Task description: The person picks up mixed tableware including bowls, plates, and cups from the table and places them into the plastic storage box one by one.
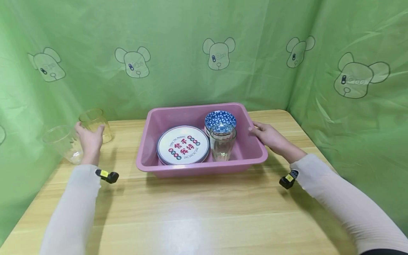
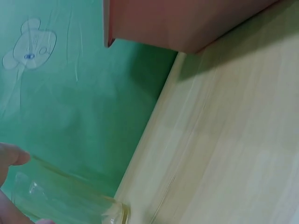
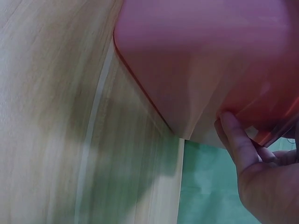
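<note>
My left hand [image 1: 90, 140] is by an amber glass [image 1: 95, 124], thumb and fingers spread apart on its near side. In the left wrist view the thumb [image 2: 14, 155] is close to that glass [image 2: 65, 193]; whether skin touches it I cannot tell. Just left of the hand is a clear glass [image 1: 63, 143]. My right hand [image 1: 271, 138] grips the right rim of a pink plastic basin [image 1: 204, 169], its thumb over the edge and fingers outside. Inside the basin are stacked white plates [image 1: 183, 145] with red lettering, a blue-patterned bowl [image 1: 220, 118] and a clear ribbed glass [image 1: 222, 147].
The basin stands mid-table on a light wooden table [image 1: 185, 212]. Green curtains [image 1: 178, 63] with bear-head drawings hang behind and at both sides. A small black wrist camera [image 1: 109, 176] is strapped at the left sleeve, another camera [image 1: 288, 180] at the right.
</note>
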Tool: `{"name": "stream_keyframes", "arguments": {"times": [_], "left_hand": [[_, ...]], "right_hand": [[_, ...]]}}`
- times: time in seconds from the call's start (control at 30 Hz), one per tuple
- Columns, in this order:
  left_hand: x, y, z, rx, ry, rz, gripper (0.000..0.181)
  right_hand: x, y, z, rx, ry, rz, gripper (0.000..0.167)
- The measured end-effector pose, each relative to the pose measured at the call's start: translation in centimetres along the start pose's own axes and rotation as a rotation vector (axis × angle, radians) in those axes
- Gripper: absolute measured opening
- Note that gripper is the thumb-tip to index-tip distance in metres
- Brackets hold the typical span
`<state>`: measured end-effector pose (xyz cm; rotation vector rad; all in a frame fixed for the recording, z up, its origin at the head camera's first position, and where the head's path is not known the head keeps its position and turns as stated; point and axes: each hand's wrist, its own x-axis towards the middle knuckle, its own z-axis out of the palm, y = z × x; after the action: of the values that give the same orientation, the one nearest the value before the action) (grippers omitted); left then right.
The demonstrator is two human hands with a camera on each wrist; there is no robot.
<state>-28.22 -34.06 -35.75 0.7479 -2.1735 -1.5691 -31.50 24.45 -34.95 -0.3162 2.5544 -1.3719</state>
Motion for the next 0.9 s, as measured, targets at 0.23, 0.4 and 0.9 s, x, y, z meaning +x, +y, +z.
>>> {"name": "stream_keyframes", "arguments": {"times": [0.23, 0.4, 0.9], "left_hand": [[1.3, -0.2, -0.4, -0.012, -0.038, -0.064, 0.104], [2.2, -0.3, -0.5, 0.011, -0.072, -0.073, 0.111], [4.6, -0.5, -0.4, -0.040, -0.057, -0.056, 0.110]], "right_hand": [[-0.3, 0.2, 0.2, 0.042, -0.002, 0.006, 0.060], [-0.5, 0.2, 0.3, 0.068, -0.012, 0.014, 0.061], [-0.1, 0.1, 0.0, 0.132, -0.048, 0.024, 0.057]]}}
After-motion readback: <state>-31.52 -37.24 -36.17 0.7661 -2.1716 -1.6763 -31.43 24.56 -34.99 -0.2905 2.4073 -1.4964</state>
